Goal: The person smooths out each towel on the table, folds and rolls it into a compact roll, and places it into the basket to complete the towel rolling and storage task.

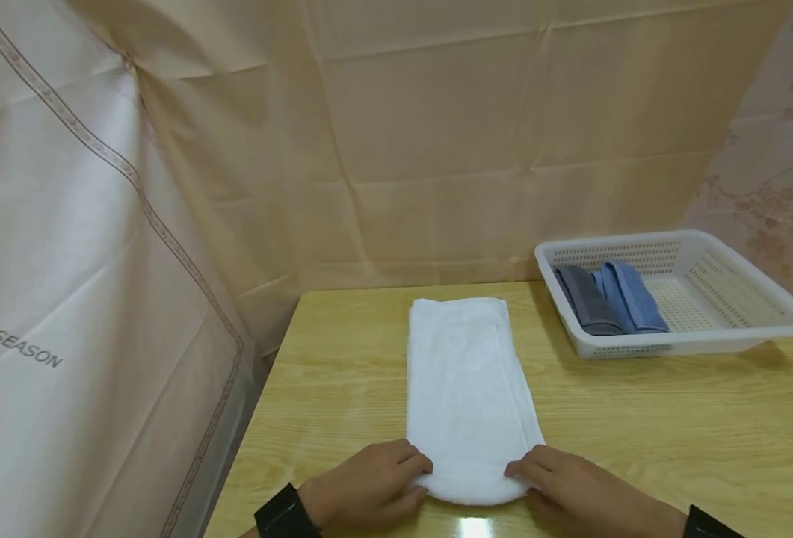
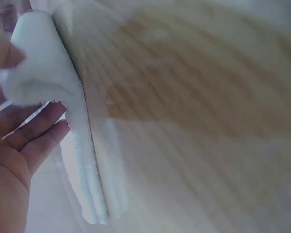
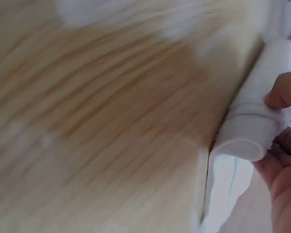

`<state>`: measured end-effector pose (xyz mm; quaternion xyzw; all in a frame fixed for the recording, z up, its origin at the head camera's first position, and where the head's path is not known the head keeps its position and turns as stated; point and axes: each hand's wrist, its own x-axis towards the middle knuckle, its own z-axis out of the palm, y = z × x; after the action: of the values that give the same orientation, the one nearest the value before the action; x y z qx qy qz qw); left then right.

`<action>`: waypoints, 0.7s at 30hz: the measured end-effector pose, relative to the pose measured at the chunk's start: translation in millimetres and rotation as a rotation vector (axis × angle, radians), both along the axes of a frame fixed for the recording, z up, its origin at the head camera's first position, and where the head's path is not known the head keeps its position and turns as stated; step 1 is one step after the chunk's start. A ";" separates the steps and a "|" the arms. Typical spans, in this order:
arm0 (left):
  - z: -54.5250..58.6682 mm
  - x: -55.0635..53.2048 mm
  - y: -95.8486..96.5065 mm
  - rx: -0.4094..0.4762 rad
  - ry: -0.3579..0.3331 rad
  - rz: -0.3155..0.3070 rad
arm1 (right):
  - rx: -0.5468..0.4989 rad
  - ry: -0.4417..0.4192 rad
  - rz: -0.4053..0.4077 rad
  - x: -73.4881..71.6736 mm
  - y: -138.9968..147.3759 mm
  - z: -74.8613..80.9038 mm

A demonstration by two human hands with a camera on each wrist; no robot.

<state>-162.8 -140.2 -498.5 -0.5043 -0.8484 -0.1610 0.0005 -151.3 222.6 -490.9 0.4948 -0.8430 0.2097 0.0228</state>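
Note:
A white towel [image 1: 463, 388], folded into a long strip, lies on the wooden table with its near end curled over. My left hand [image 1: 376, 482] grips the left corner of that near end. On the opposite corner, my right hand [image 1: 574, 489] pinches the cloth between thumb and fingers. In the left wrist view the towel's rolled edge [image 2: 43, 58] sits between the thumb and the fingers. The right wrist view shows the curled end as a loose tube [image 3: 252, 126], with the right thumb pressed on its side.
Toward the back right of the table [image 1: 342, 359] stands a white plastic basket [image 1: 705, 340]. Inside its left part lie a folded dark grey towel [image 1: 587, 299] and a folded blue towel [image 1: 631, 295]. Beige cloth [image 1: 436, 149] hangs behind, and a printed white cloth [image 1: 66, 299] at the left.

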 end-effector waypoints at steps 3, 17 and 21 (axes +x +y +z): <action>-0.6 -3.2 -0.1 0.074 -0.137 0.085 | -0.082 -0.265 -0.128 -5.9 2.6 3.1; -4.2 -23.4 7.5 0.184 0.013 0.144 | -0.266 -0.002 -0.253 -24.1 -6.8 -11.9; -4.5 -26.0 7.8 0.138 0.181 0.115 | -0.183 0.175 -0.242 -22.4 -7.2 -9.7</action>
<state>-188.8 -132.4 -503.1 -0.4662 -0.8592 -0.1726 0.1213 -173.7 215.4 -500.6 0.4019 -0.8687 0.2372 0.1661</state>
